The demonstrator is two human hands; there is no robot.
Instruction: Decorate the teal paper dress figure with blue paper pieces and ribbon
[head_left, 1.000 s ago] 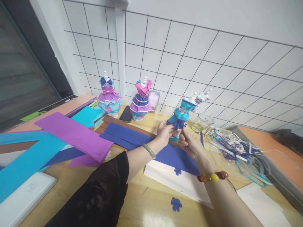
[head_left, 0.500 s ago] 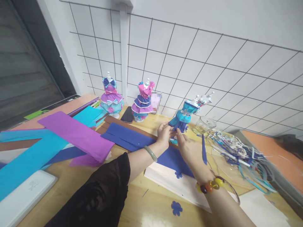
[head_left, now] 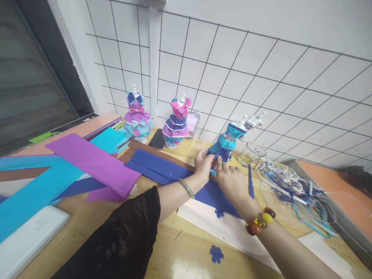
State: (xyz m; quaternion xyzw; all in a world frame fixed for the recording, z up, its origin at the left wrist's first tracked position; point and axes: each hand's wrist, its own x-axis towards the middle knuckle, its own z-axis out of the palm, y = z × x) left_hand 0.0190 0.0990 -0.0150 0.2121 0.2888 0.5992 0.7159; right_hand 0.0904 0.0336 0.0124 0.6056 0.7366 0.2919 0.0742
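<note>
A small white mannequin in a teal and dark blue paper dress (head_left: 227, 141) leans to the right at the centre right. My left hand (head_left: 203, 164) has its fingers closed on the left side of the dark blue skirt. At the skirt's lower front, my right hand (head_left: 231, 178) touches the paper with an extended index finger, the other fingers curled. Beneath my wrists lie dark blue paper sheets (head_left: 162, 167) and a pale sheet (head_left: 203, 217). One dark blue paper flower (head_left: 216, 254) rests on the table nearer to me; another (head_left: 219, 213) lies on the pale sheet.
Two dressed mannequins (head_left: 138, 116) (head_left: 176, 126) stand at the back, a phone (head_left: 157, 139) between them. Purple paper (head_left: 93, 162) and a white box (head_left: 35, 236) are left. Paper strips (head_left: 290, 186) and a clear container (head_left: 252, 151) are right.
My right hand has turned slightly, its wrist and bracelet shifting right, and its index finger now points at the skirt. My left hand keeps its place on the skirt.
</note>
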